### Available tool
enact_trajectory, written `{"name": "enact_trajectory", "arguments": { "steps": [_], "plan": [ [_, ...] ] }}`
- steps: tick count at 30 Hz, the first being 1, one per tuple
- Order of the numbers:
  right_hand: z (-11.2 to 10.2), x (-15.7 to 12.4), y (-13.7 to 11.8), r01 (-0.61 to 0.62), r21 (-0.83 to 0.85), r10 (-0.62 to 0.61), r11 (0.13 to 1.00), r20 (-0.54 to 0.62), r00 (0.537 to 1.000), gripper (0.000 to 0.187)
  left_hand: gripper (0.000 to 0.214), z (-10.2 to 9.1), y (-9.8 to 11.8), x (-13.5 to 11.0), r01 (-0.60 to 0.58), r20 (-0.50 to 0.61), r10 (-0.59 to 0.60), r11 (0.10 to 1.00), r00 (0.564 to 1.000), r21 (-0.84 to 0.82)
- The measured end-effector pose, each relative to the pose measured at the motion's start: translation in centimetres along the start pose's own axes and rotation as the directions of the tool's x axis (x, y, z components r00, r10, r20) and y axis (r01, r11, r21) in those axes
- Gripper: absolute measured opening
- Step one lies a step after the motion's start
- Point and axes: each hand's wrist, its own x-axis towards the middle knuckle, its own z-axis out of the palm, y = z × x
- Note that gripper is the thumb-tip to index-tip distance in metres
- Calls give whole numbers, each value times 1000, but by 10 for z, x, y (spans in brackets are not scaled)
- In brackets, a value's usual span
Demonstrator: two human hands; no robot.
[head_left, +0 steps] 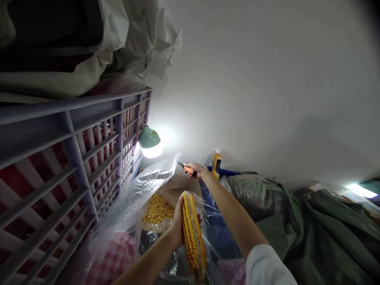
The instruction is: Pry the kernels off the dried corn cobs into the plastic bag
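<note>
One corn cob [192,233] sits between gripping left fingers [179,203]; right fingers [191,166] clasp an orange-handled tool [189,170].

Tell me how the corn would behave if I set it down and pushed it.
The corn would probably roll, being long and rounded. It looks stiff, held straight in the left hand. Its bumpy kernel rows should give some grip.
</note>
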Motion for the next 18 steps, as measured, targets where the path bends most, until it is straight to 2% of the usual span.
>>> {"name": "enact_trajectory", "arguments": {
  "steps": [4,8,13,18],
  "plan": [
    [6,-3,-13,-5,-63,3,998,-32,999,27,66,-7,4,11,-28,-24,27,997,999,-66],
    [2,-30,3,18,-92,-21,996,-30,999,20,65,-11,6,17,-73,-44,69,992,997,-102],
    [-9,-87,45,105,-53,-105,993,9,994,22,59,-11,8,20,-122,-79,116,989,990,-85],
    [-18,-158,106,131,77,-130,988,-12,991,31,57,-15,10,25,-172,-115,167,985,979,-33]
  ]
}}
